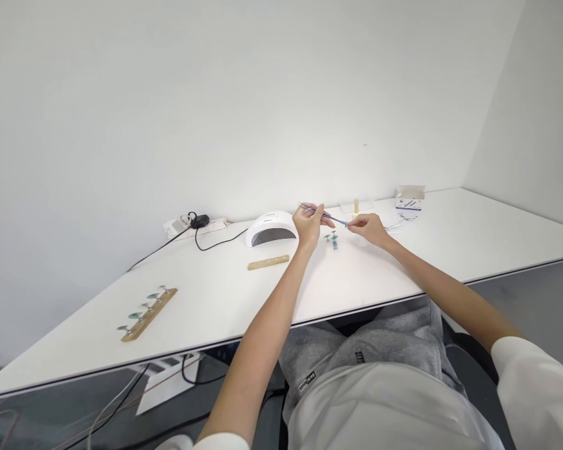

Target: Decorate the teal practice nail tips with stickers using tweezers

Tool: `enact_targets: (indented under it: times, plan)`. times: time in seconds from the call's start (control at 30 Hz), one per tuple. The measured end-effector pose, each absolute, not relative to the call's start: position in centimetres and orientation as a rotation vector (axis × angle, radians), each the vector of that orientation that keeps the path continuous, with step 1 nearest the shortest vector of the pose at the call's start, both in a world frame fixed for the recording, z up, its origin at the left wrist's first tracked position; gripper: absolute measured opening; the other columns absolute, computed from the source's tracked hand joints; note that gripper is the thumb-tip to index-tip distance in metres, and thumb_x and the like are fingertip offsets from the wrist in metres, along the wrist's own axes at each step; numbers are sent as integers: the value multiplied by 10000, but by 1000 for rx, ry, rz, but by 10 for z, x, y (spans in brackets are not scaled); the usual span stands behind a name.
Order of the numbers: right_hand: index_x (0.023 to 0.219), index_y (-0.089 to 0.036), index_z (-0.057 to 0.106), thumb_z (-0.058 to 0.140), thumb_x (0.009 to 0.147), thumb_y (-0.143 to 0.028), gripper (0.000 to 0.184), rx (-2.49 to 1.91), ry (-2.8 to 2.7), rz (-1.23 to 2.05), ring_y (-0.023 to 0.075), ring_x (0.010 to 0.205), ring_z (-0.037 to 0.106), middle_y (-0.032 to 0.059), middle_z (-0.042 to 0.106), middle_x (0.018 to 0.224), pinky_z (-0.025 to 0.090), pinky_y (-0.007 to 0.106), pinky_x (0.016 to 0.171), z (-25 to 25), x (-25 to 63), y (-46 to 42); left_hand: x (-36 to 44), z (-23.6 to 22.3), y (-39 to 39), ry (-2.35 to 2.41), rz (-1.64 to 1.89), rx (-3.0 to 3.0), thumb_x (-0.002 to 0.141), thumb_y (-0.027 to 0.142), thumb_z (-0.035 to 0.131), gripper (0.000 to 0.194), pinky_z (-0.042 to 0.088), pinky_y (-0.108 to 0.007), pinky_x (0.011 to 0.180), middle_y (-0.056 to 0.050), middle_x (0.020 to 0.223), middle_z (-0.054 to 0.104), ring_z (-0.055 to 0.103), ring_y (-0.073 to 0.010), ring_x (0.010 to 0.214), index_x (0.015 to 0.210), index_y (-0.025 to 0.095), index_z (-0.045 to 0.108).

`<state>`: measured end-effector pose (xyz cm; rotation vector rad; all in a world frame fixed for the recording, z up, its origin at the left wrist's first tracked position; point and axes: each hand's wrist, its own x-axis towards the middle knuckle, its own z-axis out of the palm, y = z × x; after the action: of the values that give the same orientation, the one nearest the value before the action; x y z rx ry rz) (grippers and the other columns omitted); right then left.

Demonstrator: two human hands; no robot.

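My left hand (pixel 309 226) is closed around a thin purple stick-like tool (pixel 328 216), which slants down to the right. Its right end meets a small teal piece (pixel 346 224), probably a nail tip, pinched in the fingertips of my right hand (pixel 368 229). Whether tool and piece touch is too small to tell. Just below, between the two hands, several teal nail tips (pixel 334 241) on little stands sit on the white table (pixel 356 270).
Left of my hands stands a white nail lamp (pixel 271 226), with a wooden strip (pixel 268 262) before it. A wooden holder (pixel 150 315) bears several teal nail tips. A power strip (pixel 218 225) lies along the wall. A small box (pixel 410 199) and thin sticks (pixel 396 225) are at right.
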<state>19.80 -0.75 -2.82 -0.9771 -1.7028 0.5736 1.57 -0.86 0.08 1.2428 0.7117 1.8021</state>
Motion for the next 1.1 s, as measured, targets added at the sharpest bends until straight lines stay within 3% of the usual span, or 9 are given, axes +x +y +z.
enact_targets:
  times: [1.1]
  plan:
    - [655, -146, 719, 729, 623, -306, 163, -959, -1629, 688, 169, 639, 613, 75, 709, 708, 482, 287, 608, -21, 196, -16, 17, 3, -12, 742, 1802, 1243, 707, 422, 732, 395, 542, -272, 461, 10, 585, 639, 601, -136, 398, 802, 184, 431]
